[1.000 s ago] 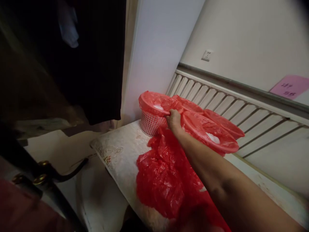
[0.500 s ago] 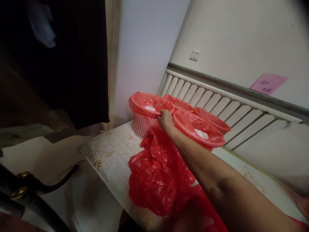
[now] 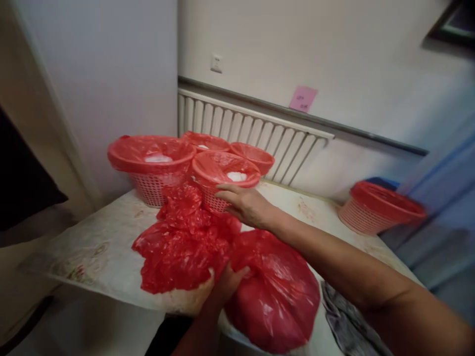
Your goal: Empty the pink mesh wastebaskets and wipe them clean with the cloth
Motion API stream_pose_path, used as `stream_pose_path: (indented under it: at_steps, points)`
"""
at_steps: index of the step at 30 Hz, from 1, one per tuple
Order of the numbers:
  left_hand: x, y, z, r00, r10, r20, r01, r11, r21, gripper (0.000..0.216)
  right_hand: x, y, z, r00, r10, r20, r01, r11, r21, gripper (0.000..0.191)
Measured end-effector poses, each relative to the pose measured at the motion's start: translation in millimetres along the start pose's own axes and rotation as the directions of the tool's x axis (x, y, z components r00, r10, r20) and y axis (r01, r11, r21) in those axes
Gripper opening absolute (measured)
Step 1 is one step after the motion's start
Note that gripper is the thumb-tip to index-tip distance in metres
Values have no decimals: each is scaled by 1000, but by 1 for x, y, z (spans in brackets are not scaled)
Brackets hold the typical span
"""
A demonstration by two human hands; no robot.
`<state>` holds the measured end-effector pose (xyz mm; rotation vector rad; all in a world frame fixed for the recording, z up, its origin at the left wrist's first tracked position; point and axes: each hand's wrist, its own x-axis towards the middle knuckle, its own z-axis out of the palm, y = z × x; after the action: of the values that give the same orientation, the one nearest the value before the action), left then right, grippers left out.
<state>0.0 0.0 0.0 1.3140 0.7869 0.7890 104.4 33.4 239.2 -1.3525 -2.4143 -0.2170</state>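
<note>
My right hand point(image 3: 251, 205) reaches across from the right with its fingers stretched out and slightly apart. It is just in front of a pink mesh basket point(image 3: 210, 195) lined with a red plastic bag, with something white inside. Whether the fingertips touch the basket, I cannot tell. Lower down, my left hand point(image 3: 227, 284) has its thumb spread from the fingers, beside a bulging, rounded red plastic bag point(image 3: 276, 291). Crumpled red plastic bags point(image 3: 181, 247) lie left of it on the patterned tablecloth point(image 3: 100, 252).
More lined baskets stand behind, including a large one point(image 3: 156, 185) on the left. Another basket point(image 3: 374, 210) is at the right by a blue curtain point(image 3: 445, 232). A grey cloth point(image 3: 345, 321) lies at the near right. A radiator point(image 3: 237, 118) runs along the wall.
The view has swung right. My right hand has let go of the left basket's rim and moved back toward me. My left hand and the bulging red bag now show clearly.
</note>
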Motion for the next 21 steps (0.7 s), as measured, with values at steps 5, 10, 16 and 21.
stream_pose_path:
  at_steps: [5,10,16,21]
  points:
    - [-25,-1,0,990,77,-122,-62,991,122,53,-177,44,-30,746,620,-243,-565,782,263,38]
    - [-69,-22,7,918,283,-278,-142,889,434,62,-320,42,17,187,978,-92,-743,202,638,49]
    - [-73,-50,37,920,330,-213,-92,707,701,51,-317,-17,94,479,817,321,-465,-75,882,49]
    - [-21,-51,59,915,390,-103,-80,428,900,29,-300,38,79,536,837,113,-567,257,783,44]
